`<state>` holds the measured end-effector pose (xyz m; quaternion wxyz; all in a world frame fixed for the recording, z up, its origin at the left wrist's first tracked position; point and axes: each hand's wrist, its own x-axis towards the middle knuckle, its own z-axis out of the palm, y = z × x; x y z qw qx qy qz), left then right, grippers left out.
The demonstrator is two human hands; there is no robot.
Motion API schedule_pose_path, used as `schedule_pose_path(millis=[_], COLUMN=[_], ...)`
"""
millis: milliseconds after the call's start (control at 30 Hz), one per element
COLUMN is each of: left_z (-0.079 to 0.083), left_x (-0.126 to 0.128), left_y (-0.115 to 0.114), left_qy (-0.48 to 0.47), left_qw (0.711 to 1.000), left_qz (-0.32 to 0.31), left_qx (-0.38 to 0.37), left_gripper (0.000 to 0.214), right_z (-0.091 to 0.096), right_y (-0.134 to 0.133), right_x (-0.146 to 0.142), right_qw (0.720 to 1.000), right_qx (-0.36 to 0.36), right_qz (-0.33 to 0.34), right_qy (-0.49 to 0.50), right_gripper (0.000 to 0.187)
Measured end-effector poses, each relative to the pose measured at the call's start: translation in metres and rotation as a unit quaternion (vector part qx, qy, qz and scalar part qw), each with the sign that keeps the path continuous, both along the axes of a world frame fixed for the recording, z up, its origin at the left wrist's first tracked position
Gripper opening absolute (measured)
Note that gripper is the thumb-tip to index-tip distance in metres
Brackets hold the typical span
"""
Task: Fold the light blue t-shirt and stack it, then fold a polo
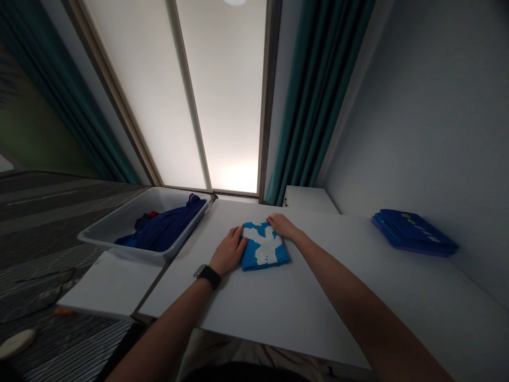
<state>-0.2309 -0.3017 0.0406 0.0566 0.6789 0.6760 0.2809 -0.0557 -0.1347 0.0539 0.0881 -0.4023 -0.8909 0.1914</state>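
A folded blue shirt (264,246) with a large white print lies on the white table (254,302) in front of me, in a compact, roughly square bundle. My left hand (228,251), with a dark-banded watch on its wrist, grips the shirt's left edge, thumb against the cloth. At the far right corner, my right hand (279,225) is closed on the fabric with its fingers curled. Some of the fingertips on both hands are hidden.
To the left, a translucent plastic bin (95,233) holds crumpled dark blue clothing (163,228) with a bit of red. A stack of folded blue garments (415,232) sits at the table's right, near the wall. Behind the table stands a white cabinet (310,199) beside teal curtains (314,101).
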Motion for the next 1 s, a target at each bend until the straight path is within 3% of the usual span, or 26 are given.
schedule_pose_path(millis=[567, 1000], left_z=[0.0009, -0.0017], left_x=[0.0005, -0.0013], left_y=[-0.0017, -0.0012], left_qy=[0.038, 0.045], left_qw=[0.999, 0.999], left_qz=[-0.026, -0.027], left_qx=[0.002, -0.003], left_gripper=[0.048, 0.049], right_z=[-0.0029, -0.0042], right_y=[0.0021, -0.0016], right_x=[-0.0002, -0.0002], right_qw=[0.998, 0.998], right_qx=[-0.021, -0.022], right_qz=[-0.061, -0.052], right_qy=[-0.023, -0.016], right_gripper=[0.037, 0.03])
